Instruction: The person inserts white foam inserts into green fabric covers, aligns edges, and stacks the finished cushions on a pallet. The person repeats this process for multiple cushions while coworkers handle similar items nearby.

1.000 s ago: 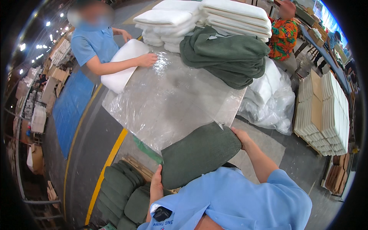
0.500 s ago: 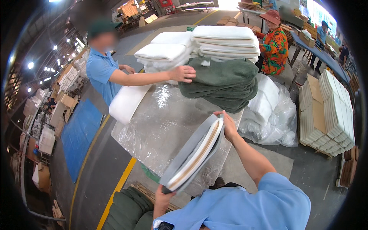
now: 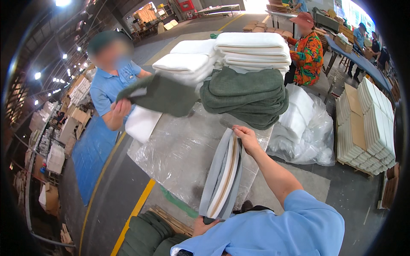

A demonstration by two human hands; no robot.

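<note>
Here, hands (image 3: 247, 138) grip opposite ends of layered cushion (image 3: 224, 179).

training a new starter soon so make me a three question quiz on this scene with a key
1. Which hand grips the far end of the layered pad: (a) left hand, (b) right hand?
2. True or false: the co-worker in blue is holding a dark green cover.
3. Fill in: just beyond the green stack lie folded ____ pads.

Key: 1. b; 2. true; 3. white
</note>
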